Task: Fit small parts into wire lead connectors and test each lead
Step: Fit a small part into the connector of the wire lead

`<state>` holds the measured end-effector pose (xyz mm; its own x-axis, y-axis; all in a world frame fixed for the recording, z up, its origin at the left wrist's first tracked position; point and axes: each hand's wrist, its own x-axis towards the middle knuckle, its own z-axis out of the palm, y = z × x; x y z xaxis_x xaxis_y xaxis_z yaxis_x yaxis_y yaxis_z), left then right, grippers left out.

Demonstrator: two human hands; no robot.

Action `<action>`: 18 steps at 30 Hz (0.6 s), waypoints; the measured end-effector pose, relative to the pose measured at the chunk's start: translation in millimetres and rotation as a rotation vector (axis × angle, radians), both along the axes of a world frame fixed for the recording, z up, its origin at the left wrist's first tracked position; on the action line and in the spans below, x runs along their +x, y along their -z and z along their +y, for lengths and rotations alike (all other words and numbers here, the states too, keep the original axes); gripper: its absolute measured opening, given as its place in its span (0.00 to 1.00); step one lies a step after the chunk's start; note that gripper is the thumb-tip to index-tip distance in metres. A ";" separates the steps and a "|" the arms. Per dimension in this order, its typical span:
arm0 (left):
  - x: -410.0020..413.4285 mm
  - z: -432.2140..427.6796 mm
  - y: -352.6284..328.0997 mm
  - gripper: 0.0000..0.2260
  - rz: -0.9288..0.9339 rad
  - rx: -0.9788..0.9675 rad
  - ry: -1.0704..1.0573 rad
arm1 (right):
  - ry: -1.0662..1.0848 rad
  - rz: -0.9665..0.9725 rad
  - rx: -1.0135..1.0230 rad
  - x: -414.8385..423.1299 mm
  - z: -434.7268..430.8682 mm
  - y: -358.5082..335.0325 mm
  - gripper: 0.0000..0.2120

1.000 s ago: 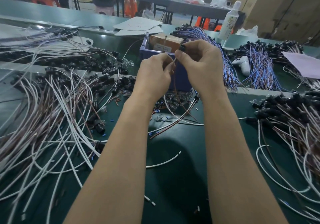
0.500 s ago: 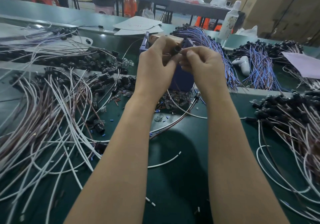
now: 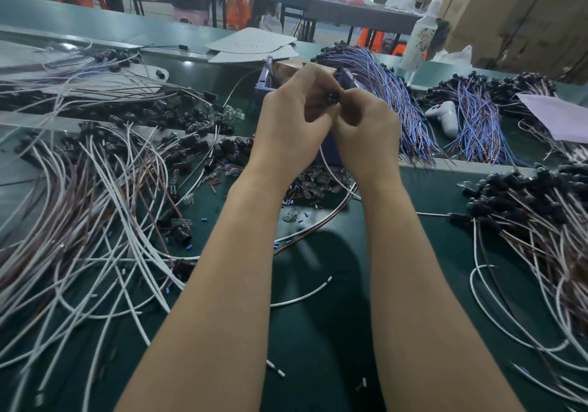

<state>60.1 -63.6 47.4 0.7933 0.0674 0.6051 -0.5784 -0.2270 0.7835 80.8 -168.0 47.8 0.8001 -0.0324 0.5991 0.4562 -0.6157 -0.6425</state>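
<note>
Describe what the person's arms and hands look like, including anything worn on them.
The left hand and right hand are bare: no gloves, and no rings show on the visible fingers. The left forearm and right forearm are uncovered down to the frame's lower edge, with no sleeve, watch or bracelet in view.

Your green bench (image 3: 318, 341) carries a tangled heap of white and brown leads (image 3: 79, 220) along its left edge. A second heap of leads with black connectors (image 3: 525, 214) lies at the right edge. Toward the far edge you have a blue-and-purple lead bundle (image 3: 381, 93), another such bundle (image 3: 477, 122), a blue bin (image 3: 264, 84), an upright white bottle (image 3: 420, 39), white card sheets (image 3: 251, 44) and a pale paper sheet (image 3: 556, 115). Small clear bulbs (image 3: 313, 189) are scattered near the centre. One loose white wire (image 3: 302, 297) lies apart, toward the near edge.
</note>
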 end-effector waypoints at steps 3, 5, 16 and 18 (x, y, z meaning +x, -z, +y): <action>-0.2 0.3 -0.4 0.11 0.023 0.004 0.016 | 0.017 -0.028 -0.004 2.7 -1.7 3.4 0.06; -2.2 -0.3 -3.0 0.10 0.033 -0.010 0.016 | 0.039 -0.042 -0.007 3.0 -0.8 8.1 0.05; -18.6 28.8 -41.8 0.04 0.017 -0.249 -0.318 | -0.429 0.603 0.260 0.4 -21.5 -3.8 0.07; -19.0 36.9 -44.8 0.07 0.075 -0.261 -0.398 | -0.273 0.624 0.024 2.6 -20.7 0.6 0.06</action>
<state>41.1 -26.7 92.2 0.7156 0.5167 0.4699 -0.4268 -0.2091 0.8799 83.3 -188.6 47.2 0.9769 0.2124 0.0248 0.1332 -0.5131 -0.8479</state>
